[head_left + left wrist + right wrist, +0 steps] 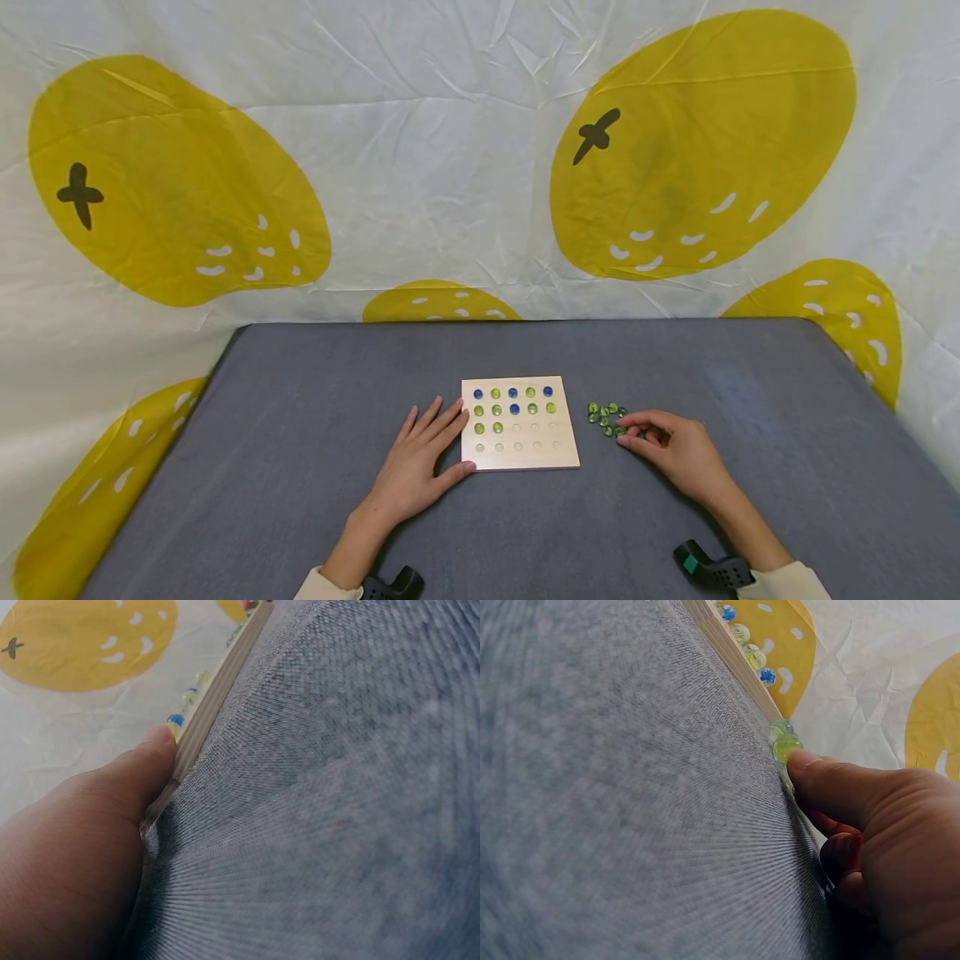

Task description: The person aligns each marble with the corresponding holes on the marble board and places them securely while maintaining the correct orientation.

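Note:
A pale wooden board [525, 458] with rows of round hollows lies flat on the table. Blue and green glass marbles fill its two far rows, and two green ones sit at the left of the third row. My left hand [412, 475] rests at the board's left side, fingers spread and straight, fingertips and thumb touching the edge. To the right of the board, my right hand [675, 450] is at a small cluster of green marbles [604, 410]. Its thumb and forefinger pinch a green marble [786, 748] at the cluster's near side; the other fingers are curled under.
A grey cloth [300, 400] covers the table. Behind it hangs a white curtain [442, 183] printed with large yellow fruit shapes. Black straps [712, 568] sit at both wrists.

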Demonstrator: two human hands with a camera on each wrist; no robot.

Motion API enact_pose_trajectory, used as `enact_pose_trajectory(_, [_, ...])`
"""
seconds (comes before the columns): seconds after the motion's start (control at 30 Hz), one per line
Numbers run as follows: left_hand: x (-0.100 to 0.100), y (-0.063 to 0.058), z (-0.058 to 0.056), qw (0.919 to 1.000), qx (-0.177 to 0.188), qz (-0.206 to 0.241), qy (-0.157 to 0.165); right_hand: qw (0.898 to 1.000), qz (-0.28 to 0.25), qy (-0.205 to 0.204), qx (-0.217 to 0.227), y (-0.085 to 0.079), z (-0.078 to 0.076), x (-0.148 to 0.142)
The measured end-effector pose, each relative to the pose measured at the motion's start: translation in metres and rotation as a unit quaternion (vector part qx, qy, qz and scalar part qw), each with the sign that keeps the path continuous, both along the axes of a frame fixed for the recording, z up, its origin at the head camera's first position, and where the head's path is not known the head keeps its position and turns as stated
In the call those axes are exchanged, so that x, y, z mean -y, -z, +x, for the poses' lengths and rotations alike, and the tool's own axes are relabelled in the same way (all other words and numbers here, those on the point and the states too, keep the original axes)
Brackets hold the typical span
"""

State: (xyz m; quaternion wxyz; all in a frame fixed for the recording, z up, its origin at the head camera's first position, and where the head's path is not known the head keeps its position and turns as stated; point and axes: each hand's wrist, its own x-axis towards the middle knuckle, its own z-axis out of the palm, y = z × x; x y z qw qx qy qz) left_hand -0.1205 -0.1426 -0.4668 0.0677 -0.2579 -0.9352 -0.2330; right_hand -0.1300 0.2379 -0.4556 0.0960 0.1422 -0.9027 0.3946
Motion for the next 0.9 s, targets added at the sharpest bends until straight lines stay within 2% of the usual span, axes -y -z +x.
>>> enact_pose_trajectory(0.6, [-0.001,0.000,0.000,1.0000,-0.004,0.002,0.000,0.999,-0.013,0.018,0.037,-0.006,0.001,0.002])
enact_pose_trajectory(0.9, [0.000,0.001,0.000,0.9999,-0.012,0.007,-0.002,0.999,-0.015,0.019,0.034,-0.011,-0.002,0.007])
